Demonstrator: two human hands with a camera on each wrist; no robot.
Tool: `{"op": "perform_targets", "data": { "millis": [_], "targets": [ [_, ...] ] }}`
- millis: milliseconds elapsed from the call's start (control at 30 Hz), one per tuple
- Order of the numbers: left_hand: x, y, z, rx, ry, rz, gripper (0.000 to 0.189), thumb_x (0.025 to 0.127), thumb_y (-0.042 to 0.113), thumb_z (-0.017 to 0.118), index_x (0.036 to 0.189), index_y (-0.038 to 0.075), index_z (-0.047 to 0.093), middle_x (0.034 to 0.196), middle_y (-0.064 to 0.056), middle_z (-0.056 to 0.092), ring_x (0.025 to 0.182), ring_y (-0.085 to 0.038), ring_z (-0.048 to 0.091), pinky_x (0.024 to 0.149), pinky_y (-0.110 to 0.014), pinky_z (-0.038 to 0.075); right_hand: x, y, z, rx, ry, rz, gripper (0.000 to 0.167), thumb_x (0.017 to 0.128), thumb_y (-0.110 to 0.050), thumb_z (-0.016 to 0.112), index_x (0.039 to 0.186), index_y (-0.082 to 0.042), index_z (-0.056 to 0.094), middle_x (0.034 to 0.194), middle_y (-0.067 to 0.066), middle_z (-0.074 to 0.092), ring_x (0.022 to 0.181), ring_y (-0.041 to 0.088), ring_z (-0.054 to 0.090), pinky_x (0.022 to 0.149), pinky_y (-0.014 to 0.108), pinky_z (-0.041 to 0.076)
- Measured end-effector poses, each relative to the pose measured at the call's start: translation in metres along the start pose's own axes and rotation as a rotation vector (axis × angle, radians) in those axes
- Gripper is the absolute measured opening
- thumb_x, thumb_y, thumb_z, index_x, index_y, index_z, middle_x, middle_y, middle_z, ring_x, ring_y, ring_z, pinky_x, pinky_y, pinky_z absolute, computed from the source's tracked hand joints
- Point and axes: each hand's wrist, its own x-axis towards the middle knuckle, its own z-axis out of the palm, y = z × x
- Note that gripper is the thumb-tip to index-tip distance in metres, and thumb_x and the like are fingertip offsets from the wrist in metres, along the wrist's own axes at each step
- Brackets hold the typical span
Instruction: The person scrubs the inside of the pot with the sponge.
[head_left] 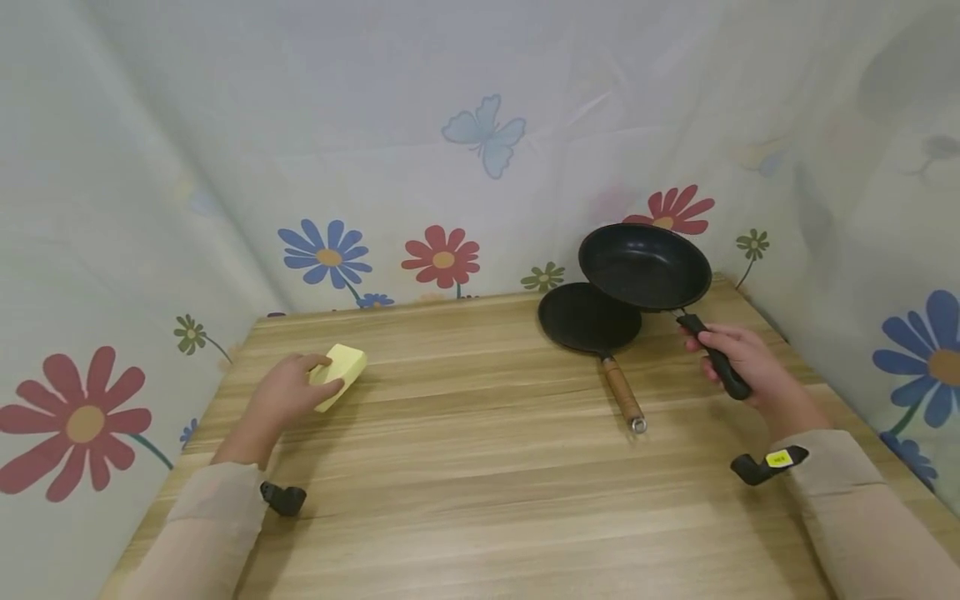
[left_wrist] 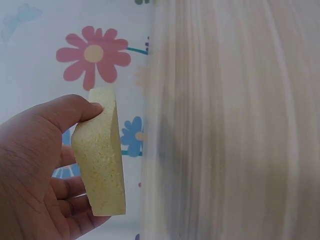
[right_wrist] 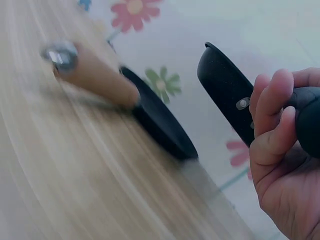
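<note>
At the left of the head view, my left hand (head_left: 288, 389) pinches a pale yellow sponge (head_left: 343, 371) between thumb and fingers. The left wrist view shows this sponge (left_wrist: 101, 160) raised off the wooden surface, its porous broad side toward the camera. My right hand (head_left: 738, 358) grips the black handle of a deep frying pan (head_left: 647, 267), which is held up at the back right. Below and left of it, a flat black pan (head_left: 581, 321) with a wooden handle (head_left: 621, 390) lies on the table, partly overlapped by the raised pan in the head view.
The wood-grain table (head_left: 450, 483) reaches back to a pale curtain (head_left: 375, 108) printed with flowers and a butterfly. Similar curtain hangs along both sides. Each wrist carries a small black camera mount (head_left: 283, 498).
</note>
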Motion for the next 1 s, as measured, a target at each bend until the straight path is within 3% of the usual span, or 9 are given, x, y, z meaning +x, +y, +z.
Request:
{"op": "perform_targets", "data": {
  "millis": [367,567,700,800,1000],
  "targets": [
    [0.005,0.018,0.002,0.004,0.014,0.007,0.067,0.092,0.051,0.065,0.138,0.002,0.058,0.140,-0.031,0.051,0.127,-0.049,0.048,0.101,-0.065,0.040,0.015,0.010,0.050,-0.052,-0.094,0.043,0.030,0.108,-0.011,0.043,0.115,-0.013,0.072,0.088,-0.002,0.066,0.050,0.004,0.054,0.042,0.017,0.043],
    [0.012,0.029,0.000,0.000,0.035,0.029,0.066,0.092,0.049,0.066,0.138,0.003,0.059,0.140,-0.029,0.052,0.127,-0.047,0.049,0.101,-0.063,0.040,0.025,0.022,0.074,-0.066,-0.085,0.083,0.027,0.107,-0.013,0.048,0.123,0.001,0.064,0.082,0.000,0.058,0.051,0.006,0.053,0.045,0.018,0.044],
    [0.016,0.039,-0.002,0.007,0.049,0.050,0.065,0.092,0.048,0.066,0.137,0.002,0.059,0.139,-0.028,0.054,0.126,-0.046,0.050,0.101,-0.062,0.040,0.032,0.030,0.091,-0.072,-0.077,0.098,0.036,0.107,-0.013,0.049,0.129,0.015,0.052,0.079,0.001,0.058,0.050,0.007,0.052,0.046,0.019,0.045],
    [0.018,0.048,-0.004,0.004,0.058,0.056,0.064,0.092,0.048,0.066,0.138,0.004,0.059,0.138,-0.026,0.055,0.122,-0.044,0.053,0.098,-0.061,0.043,0.036,0.036,0.104,-0.079,-0.075,0.105,0.039,0.106,-0.013,0.050,0.130,0.018,0.050,0.078,0.000,0.058,0.050,0.006,0.051,0.046,0.018,0.044],
    [0.024,0.069,-0.010,-0.013,0.091,0.080,0.064,0.092,0.049,0.066,0.139,0.006,0.058,0.140,-0.023,0.055,0.119,-0.040,0.054,0.093,-0.058,0.045,0.045,0.048,0.129,-0.113,-0.092,0.090,0.023,0.105,-0.011,0.049,0.118,0.005,0.061,0.077,0.000,0.057,0.048,0.006,0.051,0.045,0.018,0.042]
  ]
}}
